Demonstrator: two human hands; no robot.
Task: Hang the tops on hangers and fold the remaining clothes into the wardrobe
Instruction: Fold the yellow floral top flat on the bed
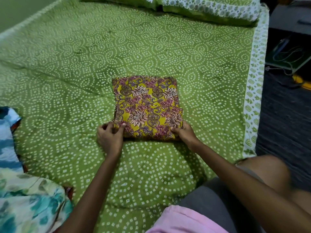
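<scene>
Cloth like this yellow floral garment (147, 107), folded square mid-bed, looks light, limp and prone to unfolding. Left hand (110, 137) pinches its near left corner; right hand (184, 133) clamps the near right corner. Sliding both palms underneath seems safer.

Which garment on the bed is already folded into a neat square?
The yellow floral garment mid-bed, held at its near corners by both hands. The blue-and-cream floral garment at the left edge lies loose and crumpled.
</scene>
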